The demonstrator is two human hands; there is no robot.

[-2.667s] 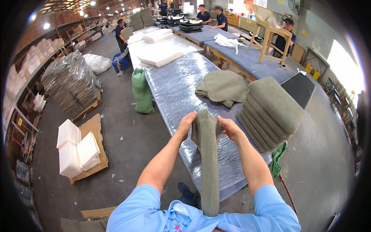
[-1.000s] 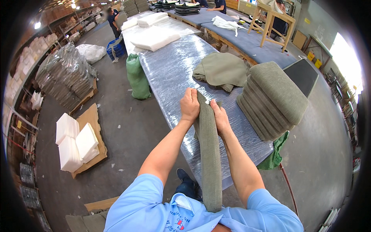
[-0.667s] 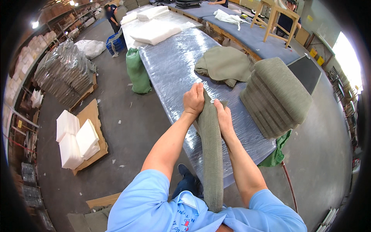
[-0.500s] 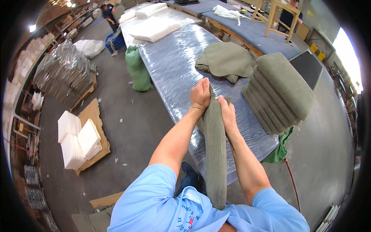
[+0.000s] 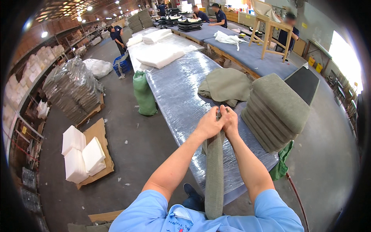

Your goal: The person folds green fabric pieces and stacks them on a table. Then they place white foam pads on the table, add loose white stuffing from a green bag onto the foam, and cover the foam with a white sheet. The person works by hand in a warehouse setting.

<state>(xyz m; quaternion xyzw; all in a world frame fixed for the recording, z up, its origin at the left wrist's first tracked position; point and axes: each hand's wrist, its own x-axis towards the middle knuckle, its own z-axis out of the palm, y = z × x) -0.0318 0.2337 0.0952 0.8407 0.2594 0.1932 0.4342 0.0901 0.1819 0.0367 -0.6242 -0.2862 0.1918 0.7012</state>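
Worktop [image 5: 181,92], wrapped in shiny plastic film, carries a stack of green cushions [image 5: 276,110] and a loose cover [image 5: 226,85]. Both hands pinch the top of a hanging green cover [image 5: 214,170]: left hand [image 5: 210,124] and right hand [image 5: 231,121] closed on it, touching, above the worktop's near end. Risk: grip slips, cover drops to the floor; slick film may let the stack slide. Green sack [image 5: 143,94] beside the worktop, contents unseen.
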